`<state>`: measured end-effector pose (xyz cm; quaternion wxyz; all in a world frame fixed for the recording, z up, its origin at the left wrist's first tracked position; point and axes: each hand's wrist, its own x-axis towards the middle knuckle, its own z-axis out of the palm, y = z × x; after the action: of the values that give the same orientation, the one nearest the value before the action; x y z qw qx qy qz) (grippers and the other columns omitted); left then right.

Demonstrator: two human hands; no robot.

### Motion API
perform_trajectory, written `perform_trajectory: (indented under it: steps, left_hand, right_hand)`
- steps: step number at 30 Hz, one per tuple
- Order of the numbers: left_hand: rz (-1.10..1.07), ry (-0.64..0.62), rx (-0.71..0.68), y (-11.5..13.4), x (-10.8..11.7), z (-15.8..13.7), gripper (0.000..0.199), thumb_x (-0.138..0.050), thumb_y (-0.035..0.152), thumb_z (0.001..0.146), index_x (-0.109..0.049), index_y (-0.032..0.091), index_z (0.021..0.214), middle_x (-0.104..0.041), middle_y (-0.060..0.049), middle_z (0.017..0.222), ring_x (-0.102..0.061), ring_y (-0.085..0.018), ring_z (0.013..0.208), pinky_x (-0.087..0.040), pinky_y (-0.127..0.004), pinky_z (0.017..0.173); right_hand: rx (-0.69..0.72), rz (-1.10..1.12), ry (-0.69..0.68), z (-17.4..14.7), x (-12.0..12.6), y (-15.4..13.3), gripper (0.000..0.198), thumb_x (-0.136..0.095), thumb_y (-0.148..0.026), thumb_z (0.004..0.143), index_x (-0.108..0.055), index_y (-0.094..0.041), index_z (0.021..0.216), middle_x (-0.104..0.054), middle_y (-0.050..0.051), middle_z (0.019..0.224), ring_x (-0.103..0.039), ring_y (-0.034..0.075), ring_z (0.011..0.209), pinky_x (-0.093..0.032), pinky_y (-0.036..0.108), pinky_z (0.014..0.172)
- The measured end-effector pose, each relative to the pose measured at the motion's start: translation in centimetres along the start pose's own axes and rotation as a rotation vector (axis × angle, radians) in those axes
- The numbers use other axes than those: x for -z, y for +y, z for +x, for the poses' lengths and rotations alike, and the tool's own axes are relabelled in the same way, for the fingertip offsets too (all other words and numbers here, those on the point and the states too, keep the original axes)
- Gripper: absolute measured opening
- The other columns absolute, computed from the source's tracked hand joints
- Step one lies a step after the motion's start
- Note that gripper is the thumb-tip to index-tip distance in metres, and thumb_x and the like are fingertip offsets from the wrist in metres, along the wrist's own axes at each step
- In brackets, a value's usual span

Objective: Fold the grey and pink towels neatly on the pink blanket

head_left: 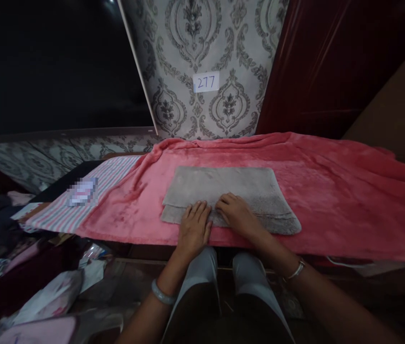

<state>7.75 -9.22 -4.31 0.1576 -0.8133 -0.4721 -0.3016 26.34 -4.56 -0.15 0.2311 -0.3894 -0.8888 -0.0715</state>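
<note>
A grey plush towel point(224, 184) lies folded on a pink blanket, its upper layer ending a little short of the lower layer's near edge. My left hand point(194, 228) rests flat on the towel's near side, left of the middle, with its fingers stretched out. Just to the right, my right hand point(236, 214) is closed, with bent fingers at the edge of the upper layer. Its thumb and the cloth beneath the fingertips are mostly hidden.
The pink blanket point(349, 200) covers the table. To the left are a striped cloth point(105, 179) and a blurred-out item point(82, 191). A large dark screen point(55, 67) and a wall card point(206, 81) stand behind. Clothes and bags point(49, 296) lie low on the left.
</note>
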Motion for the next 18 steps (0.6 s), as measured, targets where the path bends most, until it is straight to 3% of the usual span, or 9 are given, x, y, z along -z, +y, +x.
perform_trajectory:
  steps: [8,13,16,18]
  left_hand:
    - [-0.010,-0.001,0.011,0.0,-0.1,-0.1,0.042,-0.045,0.023,0.097,-0.056,0.016,0.138,-0.059,-0.013,0.143,-0.050,-0.026,0.137,-0.036,-0.050,0.117]
    - [-0.011,-0.008,0.009,-0.1,-0.2,-0.1,0.041,-0.046,0.023,0.097,-0.057,0.015,0.137,-0.059,-0.013,0.143,-0.050,-0.027,0.137,-0.037,-0.051,0.116]
    - [-0.025,-0.017,0.021,0.1,0.0,-0.1,0.041,-0.046,0.024,0.097,-0.057,0.014,0.136,-0.058,-0.014,0.143,-0.049,-0.027,0.138,-0.036,-0.051,0.117]
    - [-0.051,-0.048,0.035,0.2,0.5,0.1,0.041,-0.046,0.025,0.097,-0.057,0.015,0.136,-0.058,-0.013,0.144,-0.049,-0.026,0.138,-0.037,-0.051,0.117]
  right_hand:
    - [-0.016,0.208,0.189,-1.5,-1.1,0.0,0.019,-0.046,-0.013,0.096,-0.062,-0.020,0.089,-0.063,0.008,0.089,-0.055,0.023,0.088,-0.046,0.037,0.081]
    - [-0.136,0.409,0.270,-2.1,-0.2,0.6,0.025,-0.040,-0.025,0.100,-0.056,-0.021,0.082,-0.060,0.005,0.080,-0.056,0.020,0.078,-0.046,0.032,0.073]
    - [-0.217,0.400,0.236,-2.3,1.4,2.4,0.037,-0.035,-0.035,0.102,-0.056,-0.022,0.075,-0.060,0.006,0.076,-0.057,0.020,0.076,-0.047,0.033,0.073]
    - [-0.237,0.332,0.187,-2.6,2.4,4.3,0.041,-0.032,-0.039,0.102,-0.063,-0.021,0.081,-0.066,0.010,0.086,-0.061,0.023,0.087,-0.049,0.038,0.083]
